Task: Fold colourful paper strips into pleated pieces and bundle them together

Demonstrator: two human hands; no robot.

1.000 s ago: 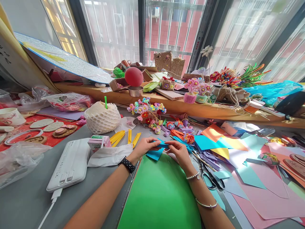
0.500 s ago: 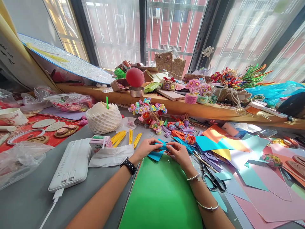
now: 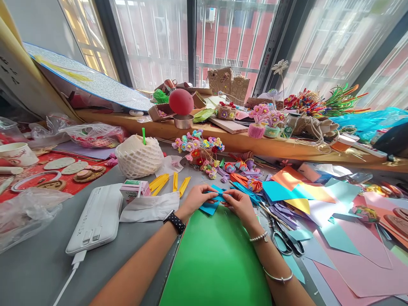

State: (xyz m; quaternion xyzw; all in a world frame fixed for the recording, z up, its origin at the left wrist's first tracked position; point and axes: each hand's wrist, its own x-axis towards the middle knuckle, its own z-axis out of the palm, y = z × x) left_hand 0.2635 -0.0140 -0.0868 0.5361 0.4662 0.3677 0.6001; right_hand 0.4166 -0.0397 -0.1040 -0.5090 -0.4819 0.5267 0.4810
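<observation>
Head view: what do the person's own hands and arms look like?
The left hand and right hand are ungloved, no sleeves showing. Left: a watch with black, white-dotted band. Right: a silvery beaded bracelet with a charm and, farther up, a thin silvery bangle.

You can read capital letters, seemingly "AD" with an unclear third character, on the pink carton (image 3: 129, 192) just right of the white power bank (image 3: 95, 216). The power bank itself shows you a row of grey characters along its top face, too small to read. Beyond it, the plastic bag (image 3: 95, 135) carries red lettering you cannot make out among the creases. Far beyond it to the right, a dark window post (image 3: 269, 57) bears tiny red print; far left, the yellow cloth (image 3: 22, 72) has illegible dark characters.
</observation>
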